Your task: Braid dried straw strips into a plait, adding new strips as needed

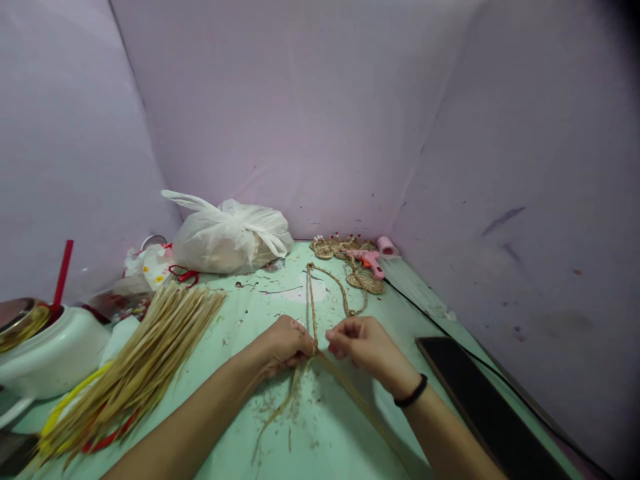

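My left hand [289,343] is closed in a pinch on the lower end of a thin braided straw cord [313,303]. From there the cord runs away from me over the table, bends and loops back to the right. Loose straw strands [347,387] fan out below the pinch, one trailing toward the lower right under my right arm. Just right of the cord, my right hand [367,347] is raised with its fingers curled together, apart from the left hand. Whether a strand is between those fingertips cannot be made out. A black band circles the right wrist.
A bundle of dry straw [145,353] lies at left beside a white pot [55,353]. Behind stands a tied white plastic bag [230,237]. A pink glue gun [369,261] rests near coiled braids [367,283]; its black cable passes a dark flat slab [480,400] at right.
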The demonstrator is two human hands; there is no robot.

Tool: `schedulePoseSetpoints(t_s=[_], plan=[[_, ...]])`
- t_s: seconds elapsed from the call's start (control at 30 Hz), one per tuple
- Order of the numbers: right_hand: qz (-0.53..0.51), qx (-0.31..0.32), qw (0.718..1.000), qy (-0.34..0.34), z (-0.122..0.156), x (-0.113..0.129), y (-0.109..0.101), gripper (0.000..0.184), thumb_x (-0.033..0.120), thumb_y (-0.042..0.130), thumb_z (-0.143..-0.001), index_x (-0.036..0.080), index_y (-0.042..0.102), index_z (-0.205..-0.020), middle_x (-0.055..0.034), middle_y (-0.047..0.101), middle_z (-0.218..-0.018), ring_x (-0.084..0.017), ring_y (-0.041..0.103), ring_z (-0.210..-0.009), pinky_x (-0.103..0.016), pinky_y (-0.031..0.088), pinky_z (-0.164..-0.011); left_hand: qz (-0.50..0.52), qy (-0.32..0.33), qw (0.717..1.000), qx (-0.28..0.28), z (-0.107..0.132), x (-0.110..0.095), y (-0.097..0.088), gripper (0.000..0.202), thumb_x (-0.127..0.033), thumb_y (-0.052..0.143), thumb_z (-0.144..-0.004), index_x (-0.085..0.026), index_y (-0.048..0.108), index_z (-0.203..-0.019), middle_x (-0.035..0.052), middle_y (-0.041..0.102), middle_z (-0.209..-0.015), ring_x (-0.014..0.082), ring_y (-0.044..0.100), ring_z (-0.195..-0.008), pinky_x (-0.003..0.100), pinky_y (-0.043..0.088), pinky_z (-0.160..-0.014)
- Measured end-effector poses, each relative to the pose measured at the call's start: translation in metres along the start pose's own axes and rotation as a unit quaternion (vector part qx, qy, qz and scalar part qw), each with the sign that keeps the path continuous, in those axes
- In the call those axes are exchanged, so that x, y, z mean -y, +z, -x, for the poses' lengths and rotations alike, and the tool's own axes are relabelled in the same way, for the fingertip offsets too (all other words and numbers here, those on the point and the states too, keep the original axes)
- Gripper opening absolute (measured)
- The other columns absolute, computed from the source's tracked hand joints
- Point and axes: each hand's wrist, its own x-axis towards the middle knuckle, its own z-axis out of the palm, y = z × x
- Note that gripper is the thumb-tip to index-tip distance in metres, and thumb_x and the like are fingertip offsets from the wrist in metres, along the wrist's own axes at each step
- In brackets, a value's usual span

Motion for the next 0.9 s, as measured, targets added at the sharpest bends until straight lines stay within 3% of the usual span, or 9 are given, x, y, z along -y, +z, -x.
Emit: schedulePoseSetpoints(t_s=[0.07, 0.23, 0.4, 0.6, 0.77, 0.9], plan=[[-0.057, -0.029, 0.997, 0.052, 0.000, 0.005, -0.003, 0.007, 0.020, 0.055, -0.067, 0.014, 0.056, -0.065, -0.0024, 0.060, -0.061, -0.008, 0.050, -0.051, -0.017, 0.037, -0.042, 0.003, 0.000, 1.000, 0.005, 0.000, 0.000, -0.001, 0.003, -0.016, 0.053, -0.046, -0.014, 0.050, -0.046, -0.0052, 0.038, -0.033, 0.0038, 0.026, -0.026, 0.019, 0.010, -0.030], [-0.147, 0.117, 0.976, 0.114, 0.001, 0.006, 0.012, 0.007, 0.014, 0.050, -0.068, 0.012, 0.056, -0.064, -0.0017, 0.057, -0.057, -0.008, 0.052, -0.046, -0.019, 0.041, -0.041, 0.001, 0.014, 1.000, 0.010, 0.003, -0.004, 0.001, 0.002, -0.012, 0.049, -0.046, -0.013, 0.050, -0.045, -0.0050, 0.038, -0.032, 0.0031, 0.025, -0.026, 0.018, 0.012, -0.031], [-0.119, 0.064, 0.988, 0.076, -0.005, -0.004, 0.020, 0.011, 0.010, 0.051, -0.062, 0.012, 0.052, -0.051, 0.0027, 0.049, -0.043, -0.003, 0.037, -0.034, -0.016, 0.030, -0.033, -0.051, 0.025, 0.998, 0.023, 0.004, -0.008, 0.001, 0.007, -0.009, 0.046, -0.046, -0.012, 0.052, -0.045, -0.0057, 0.035, -0.030, 0.0039, 0.024, -0.028, 0.019, 0.014, -0.032], [-0.125, 0.052, 0.989, 0.060, -0.008, -0.008, 0.019, 0.007, 0.013, 0.054, -0.058, 0.012, 0.052, -0.051, 0.0034, 0.050, -0.042, -0.003, 0.036, -0.034, -0.016, 0.026, -0.033, -0.146, 0.063, 0.987, 0.034, 0.005, -0.008, -0.006, 0.009, -0.012, 0.047, -0.050, -0.012, 0.056, -0.048, -0.0055, 0.035, -0.033, 0.0044, 0.027, -0.032, 0.019, 0.017, -0.035], [-0.135, 0.060, 0.988, 0.052, -0.009, -0.011, 0.018, 0.004, 0.015, 0.055, -0.055, 0.012, 0.055, -0.054, 0.0025, 0.052, -0.043, -0.004, 0.035, -0.036, -0.017, 0.024, -0.034, -0.186, 0.046, 0.978, 0.077, 0.009, -0.012, -0.024, 0.015, -0.023, 0.054, -0.056, -0.011, 0.063, -0.060, -0.0008, 0.051, -0.045, 0.0054, 0.032, -0.035, 0.020, 0.021, -0.035], [-0.140, 0.073, 0.986, 0.049, -0.011, -0.014, 0.019, 0.005, 0.015, 0.054, -0.055, 0.011, 0.056, -0.055, 0.0017, 0.052, -0.044, -0.004, 0.035, -0.037, -0.017, 0.022, -0.035, -0.192, 0.029, 0.975, 0.109, 0.011, -0.012, -0.043, 0.022, -0.027, 0.057, -0.056, -0.011, 0.065, -0.069, -0.0005, 0.054, -0.049, 0.0053, 0.033, -0.036, 0.019, 0.023, -0.036]])
